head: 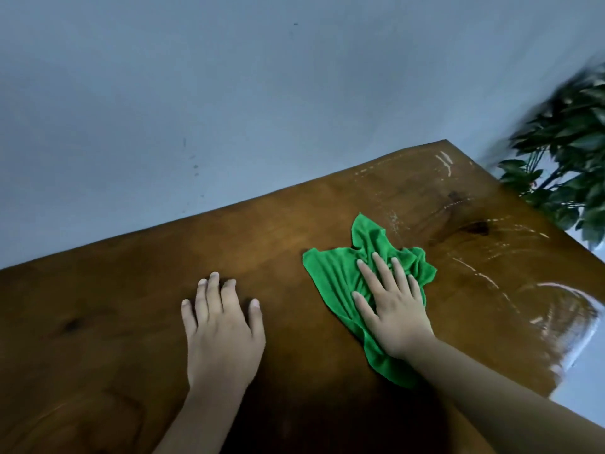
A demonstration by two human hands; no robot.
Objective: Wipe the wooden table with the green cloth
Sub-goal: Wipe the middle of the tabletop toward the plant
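Right hand (393,306) flat on green cloth (330,276), wooden table (131,290)

A person's left hand (222,329) lies flat, palm down, on the tabletop (131,306), near its middle. To its right, apart from it, the right hand (393,312) lies flat with fingers spread on a crumpled cloth (337,276), which lies on the tabletop and reaches out past the hand on the far, left and near sides. A wall (196,93) stands behind the tabletop's far edge. A leafy plant (569,158) stands beyond the tabletop's far right corner.
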